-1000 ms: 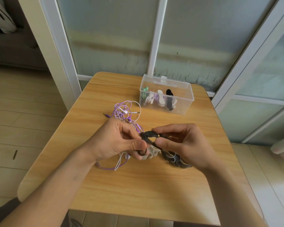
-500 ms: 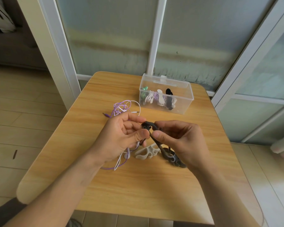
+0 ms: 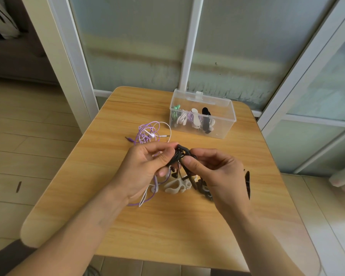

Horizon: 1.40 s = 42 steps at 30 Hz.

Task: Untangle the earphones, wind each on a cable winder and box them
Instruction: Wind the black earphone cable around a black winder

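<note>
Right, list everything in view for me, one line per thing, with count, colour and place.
black earphone cable: one bundle, black, held above the table centre between both hands
tangled earphones: one tangle, purple and white, on the table left of the box
cable winder: one, off-white, lying on the table under the hands
dark cable winder: one, black, on the table, partly hidden by the right hand
storage box: one, clear plastic, open, far side of the table, holding wound earphones
table: one, light wood
left hand: pinches the black cable
right hand: pinches the black cable
</note>
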Tool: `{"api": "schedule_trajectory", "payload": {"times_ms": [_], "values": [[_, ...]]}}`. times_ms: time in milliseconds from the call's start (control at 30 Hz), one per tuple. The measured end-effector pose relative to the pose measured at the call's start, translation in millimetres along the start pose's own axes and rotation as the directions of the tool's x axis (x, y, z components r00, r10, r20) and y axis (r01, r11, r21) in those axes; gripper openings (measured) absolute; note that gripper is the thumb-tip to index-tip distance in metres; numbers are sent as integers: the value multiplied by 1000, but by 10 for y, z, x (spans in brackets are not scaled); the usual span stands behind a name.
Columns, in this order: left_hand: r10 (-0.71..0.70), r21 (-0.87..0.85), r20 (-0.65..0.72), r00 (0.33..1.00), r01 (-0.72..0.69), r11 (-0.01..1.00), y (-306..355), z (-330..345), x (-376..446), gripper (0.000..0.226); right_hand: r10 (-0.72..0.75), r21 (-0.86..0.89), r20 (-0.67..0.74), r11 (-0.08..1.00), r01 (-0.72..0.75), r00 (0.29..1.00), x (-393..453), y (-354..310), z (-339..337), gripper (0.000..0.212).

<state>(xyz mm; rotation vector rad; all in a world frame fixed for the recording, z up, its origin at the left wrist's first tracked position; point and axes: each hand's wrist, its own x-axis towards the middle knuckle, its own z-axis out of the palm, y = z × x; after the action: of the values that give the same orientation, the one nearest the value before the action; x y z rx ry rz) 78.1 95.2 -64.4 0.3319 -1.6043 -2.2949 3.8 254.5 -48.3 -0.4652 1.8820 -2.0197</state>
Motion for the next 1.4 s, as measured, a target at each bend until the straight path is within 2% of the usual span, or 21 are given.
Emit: {"api": "schedule_trajectory", "payload": {"times_ms": [133, 233, 333, 433, 533, 733, 833, 967, 1067, 1133, 1200, 1233, 1300, 1400], "values": [[-35, -44, -64, 997, 32, 999, -27, 37, 3, 34, -15, 85, -20, 996, 16, 1000, -15, 31, 70, 20], [-7, 49, -143, 990, 14, 999, 5, 58, -16, 41, -25, 95, -41, 995, 28, 999, -25, 66, 98, 19], [138, 247, -213, 967, -83, 965, 20, 96, -69, 30, -33, 90, -78, 995, 40, 996, -33, 110, 141, 18], [303, 402, -216, 928, -198, 894, -8, 136, -126, 18, -24, 97, -85, 995, 32, 996, -45, 154, 191, 19], [351, 498, -199, 915, -214, 841, -22, 122, -140, 16, -25, 50, -83, 998, 29, 996, -51, 174, 198, 25], [150, 341, -44, 988, -127, 932, 71, -19, -55, 32, -32, -93, 19, 995, 33, 999, -7, 24, 56, 21], [68, 230, -19, 998, -62, 971, 64, -22, -36, 39, -23, -51, 37, 998, 25, 999, -12, -12, 38, 23], [62, 132, -116, 991, -46, 990, -21, 80, -32, 37, 16, 103, -11, 995, -15, 1000, -23, 46, 90, 21], [113, 53, -233, 966, -103, 993, -92, 187, -38, 34, 56, 197, -28, 979, -49, 998, 3, 90, 111, 24], [144, 50, -240, 960, -136, 989, -120, 193, -32, 38, 67, 218, 0, 974, -65, 998, 25, 110, 110, 28], [196, 117, -179, 964, -178, 977, -160, 171, -29, 43, 57, 232, 50, 970, -67, 997, 37, 113, 112, 27], [246, 203, -162, 956, -211, 956, -180, 163, -29, 44, 54, 246, 65, 967, -68, 996, 39, 105, 110, 27], [358, 404, -159, 920, -270, 874, -208, 160, -33, 38, 53, 268, 63, 961, -68, 997, 45, 78, 104, 27], [470, 604, -94, 878, -325, 728, -199, 149, -25, 26, 66, 295, 65, 952, -82, 996, 49, 40, 72, 21]]}}
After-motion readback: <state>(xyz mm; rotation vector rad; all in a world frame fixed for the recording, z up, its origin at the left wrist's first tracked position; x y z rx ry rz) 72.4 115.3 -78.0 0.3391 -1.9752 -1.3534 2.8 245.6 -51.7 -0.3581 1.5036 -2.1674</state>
